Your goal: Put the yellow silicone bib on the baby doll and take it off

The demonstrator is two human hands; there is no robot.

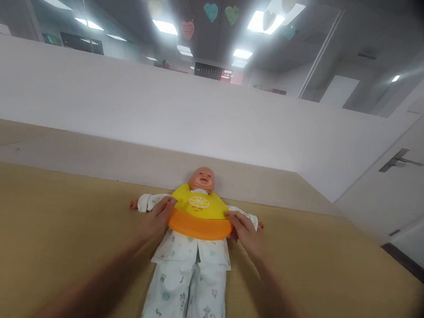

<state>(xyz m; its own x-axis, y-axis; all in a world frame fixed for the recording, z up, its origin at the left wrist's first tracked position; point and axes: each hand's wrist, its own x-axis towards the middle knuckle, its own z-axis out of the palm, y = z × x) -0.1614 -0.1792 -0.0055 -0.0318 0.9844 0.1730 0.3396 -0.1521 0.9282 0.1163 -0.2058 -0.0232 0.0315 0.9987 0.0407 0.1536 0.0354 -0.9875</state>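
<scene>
Where one doll (191, 270) lies, left hand (160, 216) and right hand (245, 231) grip one bib (199, 216).

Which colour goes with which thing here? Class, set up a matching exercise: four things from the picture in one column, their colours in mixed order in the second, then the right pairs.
Column one:
1. bib top
2. bib pocket
3. doll's pyjamas
4. table

Column two:
A. tan wood
B. yellow
C. white with small prints
D. orange

Pairs: 1-B, 2-D, 3-C, 4-A
</scene>
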